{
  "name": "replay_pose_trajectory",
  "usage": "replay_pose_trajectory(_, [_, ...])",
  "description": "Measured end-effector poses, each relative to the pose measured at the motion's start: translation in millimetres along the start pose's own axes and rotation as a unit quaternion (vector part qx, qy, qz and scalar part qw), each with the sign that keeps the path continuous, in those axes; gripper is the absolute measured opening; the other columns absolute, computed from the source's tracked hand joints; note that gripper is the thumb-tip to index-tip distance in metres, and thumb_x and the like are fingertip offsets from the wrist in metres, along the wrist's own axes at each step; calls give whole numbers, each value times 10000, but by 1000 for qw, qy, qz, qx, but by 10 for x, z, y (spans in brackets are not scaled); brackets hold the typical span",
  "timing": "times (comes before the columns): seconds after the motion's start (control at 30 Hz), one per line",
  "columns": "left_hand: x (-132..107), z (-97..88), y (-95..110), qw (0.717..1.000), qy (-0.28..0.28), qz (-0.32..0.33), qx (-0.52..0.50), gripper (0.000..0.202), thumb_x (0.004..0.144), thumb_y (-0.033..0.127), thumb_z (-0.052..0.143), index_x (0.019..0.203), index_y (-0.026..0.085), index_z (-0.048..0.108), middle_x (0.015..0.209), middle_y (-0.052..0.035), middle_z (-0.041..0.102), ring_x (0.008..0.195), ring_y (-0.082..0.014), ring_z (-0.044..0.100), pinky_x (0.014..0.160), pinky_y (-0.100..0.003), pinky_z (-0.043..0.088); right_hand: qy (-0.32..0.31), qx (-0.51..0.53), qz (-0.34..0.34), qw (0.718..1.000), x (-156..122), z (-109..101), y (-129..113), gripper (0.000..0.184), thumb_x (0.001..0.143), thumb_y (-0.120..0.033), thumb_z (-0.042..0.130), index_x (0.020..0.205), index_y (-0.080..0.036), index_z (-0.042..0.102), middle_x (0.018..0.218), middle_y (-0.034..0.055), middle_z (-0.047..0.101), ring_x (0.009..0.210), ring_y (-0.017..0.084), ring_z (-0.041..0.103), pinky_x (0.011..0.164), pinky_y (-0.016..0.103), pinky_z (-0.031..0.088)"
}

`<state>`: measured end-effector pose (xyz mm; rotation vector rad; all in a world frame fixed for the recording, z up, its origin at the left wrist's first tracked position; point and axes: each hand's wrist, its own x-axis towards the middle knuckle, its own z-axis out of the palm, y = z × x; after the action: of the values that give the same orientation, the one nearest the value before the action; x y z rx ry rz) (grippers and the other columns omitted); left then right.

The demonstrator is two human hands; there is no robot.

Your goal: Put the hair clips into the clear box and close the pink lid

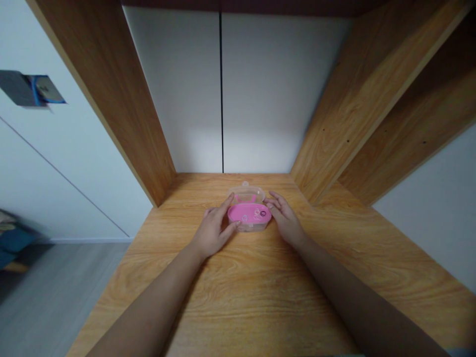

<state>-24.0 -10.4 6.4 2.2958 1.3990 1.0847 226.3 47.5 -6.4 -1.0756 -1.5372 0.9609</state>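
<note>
A small clear plastic box [248,214] with a pink inside stands on the wooden desk [260,287], its clear lid tipped up at the back. Small rings lie on the pink part. My left hand [213,232] cups the box's left end, thumb and forefinger spread around it. My right hand [284,218] rests against the right end, fingers stretched toward the box. Both hands touch the box from the sides; the box stays on the desk.
The desk sits in a wooden alcove with side panels [148,148] left and right and a white back wall [223,99]. A wooden shelf [409,114] runs along the right. Grey floor [44,297] lies to the left.
</note>
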Motion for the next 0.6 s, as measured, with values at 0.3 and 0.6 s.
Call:
replay_pose_trajectory(0.3, [2, -16, 45, 999, -3, -23, -24, 867, 960, 413, 572, 1596, 225, 14, 1269, -126, 673, 1165, -297, 602, 1038, -498, 387, 21, 37, -31, 999, 15, -39, -111, 520, 918, -489, 568, 1370, -254, 466, 1288, 122, 637, 1204, 258, 602, 1014, 469, 493])
replay_pose_trajectory(0.6, [0, -19, 48, 999, -5, -26, -29, 875, 955, 407, 582, 1594, 217, 15, 1273, -138, 674, 1174, -301, 602, 1051, -516, 371, 40, 36, -67, 996, -26, -33, -233, 469, 938, -487, 531, 1344, -254, 511, 1163, 82, 640, 1102, 233, 621, 964, 406, 505])
